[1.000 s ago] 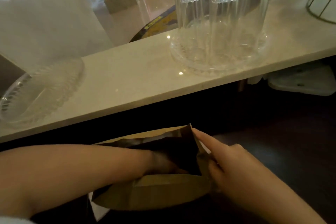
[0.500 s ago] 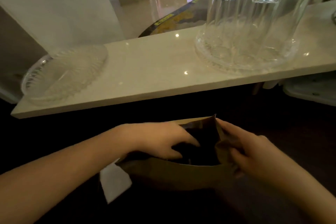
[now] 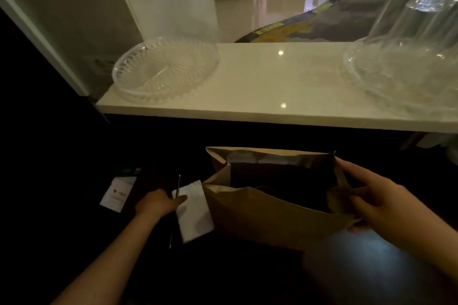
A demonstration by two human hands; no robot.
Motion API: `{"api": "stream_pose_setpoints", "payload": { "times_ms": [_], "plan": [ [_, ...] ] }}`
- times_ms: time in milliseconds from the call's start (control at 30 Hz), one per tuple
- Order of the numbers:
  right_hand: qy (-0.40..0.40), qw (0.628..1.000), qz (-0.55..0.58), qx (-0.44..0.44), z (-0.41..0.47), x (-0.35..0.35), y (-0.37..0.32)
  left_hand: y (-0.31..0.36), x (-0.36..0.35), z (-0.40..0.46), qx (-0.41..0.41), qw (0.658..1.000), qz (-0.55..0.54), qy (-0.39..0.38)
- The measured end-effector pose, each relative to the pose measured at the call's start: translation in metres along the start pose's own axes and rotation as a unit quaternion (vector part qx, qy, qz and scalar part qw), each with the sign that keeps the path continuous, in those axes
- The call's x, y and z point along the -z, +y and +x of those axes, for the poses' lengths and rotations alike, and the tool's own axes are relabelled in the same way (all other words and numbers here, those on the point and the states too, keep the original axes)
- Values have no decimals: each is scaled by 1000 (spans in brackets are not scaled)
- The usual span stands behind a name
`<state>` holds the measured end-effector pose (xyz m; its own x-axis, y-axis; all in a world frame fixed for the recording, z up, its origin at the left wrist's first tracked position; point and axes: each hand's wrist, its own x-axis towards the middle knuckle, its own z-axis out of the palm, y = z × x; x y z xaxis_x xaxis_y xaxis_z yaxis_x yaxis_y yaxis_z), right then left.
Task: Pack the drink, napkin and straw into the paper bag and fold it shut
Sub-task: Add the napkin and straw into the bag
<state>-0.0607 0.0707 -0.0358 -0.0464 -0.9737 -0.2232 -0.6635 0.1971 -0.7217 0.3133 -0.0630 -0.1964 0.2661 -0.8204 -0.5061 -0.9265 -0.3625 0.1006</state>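
The brown paper bag [image 3: 270,215] stands open on the dark counter, and its inside is too dark to make out the drink. My right hand [image 3: 369,195] grips the bag's right edge and holds the mouth open. To the bag's left lies a white napkin [image 3: 195,213], flat on the counter. A thin straw [image 3: 178,182] runs along the napkin's left edge. My left hand [image 3: 158,203] rests on that edge, thumb on the napkin, fingers closing over napkin and straw.
A white marble shelf [image 3: 272,91] juts out above the counter. It carries a cut-glass plate [image 3: 163,69] at the left and a glass tray of upturned tumblers [image 3: 409,57] at the right. A small white card [image 3: 119,193] lies left of my left hand.
My left hand has come out of the bag and moved left onto the napkin and straw. The bag's mouth is wider open. The view has shifted left.
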Motion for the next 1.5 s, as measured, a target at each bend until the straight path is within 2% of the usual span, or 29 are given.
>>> {"api": "stream_pose_setpoints", "payload": {
  "times_ms": [67,200,433,600,700,767,833,900,967,1067,1167,1267,1400,1500],
  "plan": [
    [-3,1000,2,5,0,-5,-7,-1,-13,-5,9,1000,2,-16],
    [2,1000,11,17,-2,-13,-18,7,-29,-10,6,999,-12,43],
    [-9,1000,4,17,-8,-17,-25,-1,-40,-8,-42,983,-145,104],
    [-4,1000,2,27,-6,-17,-25,-21,18,-15,-103,935,-260,218],
    [-8,1000,3,26,-4,-17,-24,-17,79,-38,-130,884,-322,312],
    [-9,1000,-8,29,-4,-16,-24,-4,121,-68,-192,831,-352,386],
    [-11,999,-24,33,-6,-15,-23,23,155,-110,-317,785,-339,409],
    [-14,999,-32,29,-6,-14,-22,59,169,-150,-491,743,-269,367],
    [-15,999,-37,28,-6,-13,-22,97,162,-168,-626,707,-174,278],
    [-3,998,-47,42,-6,-12,-23,137,131,-162,-706,697,-7,126],
    [-8,998,-33,55,-9,-13,-24,155,108,-143,-711,690,123,57],
    [-7,998,-30,63,-11,-11,-24,163,96,-126,-677,706,207,14],
    [-10,997,-52,63,-14,-10,-24,172,69,-117,-563,738,370,-48],
    [-11,995,-82,53,-14,-13,-24,177,46,-109,-473,775,412,-77]
  ]
}}
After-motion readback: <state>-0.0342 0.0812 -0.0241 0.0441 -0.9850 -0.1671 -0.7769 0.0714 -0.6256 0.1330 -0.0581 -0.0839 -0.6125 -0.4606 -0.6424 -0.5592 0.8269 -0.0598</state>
